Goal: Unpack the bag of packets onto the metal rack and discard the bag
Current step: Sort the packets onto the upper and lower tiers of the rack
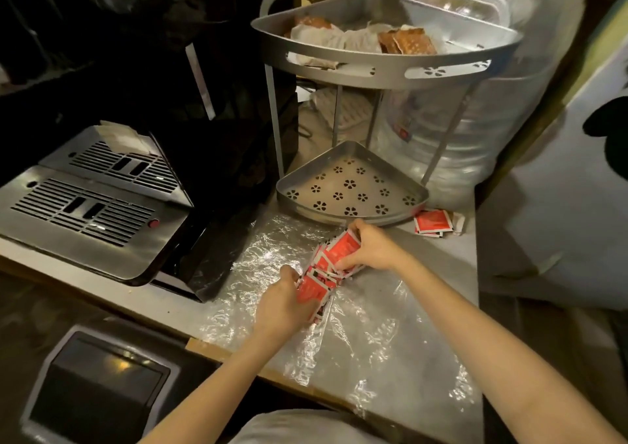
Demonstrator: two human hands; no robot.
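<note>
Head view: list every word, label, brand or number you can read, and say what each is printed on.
No text reads clearly in this frame.
Red packets held in both hands: white print, too blurred to read.
Loose red packets by the rack's lower tray: print too small.
Red label on the clear plastic behind the rack: unreadable.
Brown packets on the top tray: nothing readable.

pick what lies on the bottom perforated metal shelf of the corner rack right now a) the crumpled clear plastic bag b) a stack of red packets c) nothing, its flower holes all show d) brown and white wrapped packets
c: the bottom perforated metal shelf shows bare flower holes; both hands hold the red packets over the clear plastic bag.
</note>
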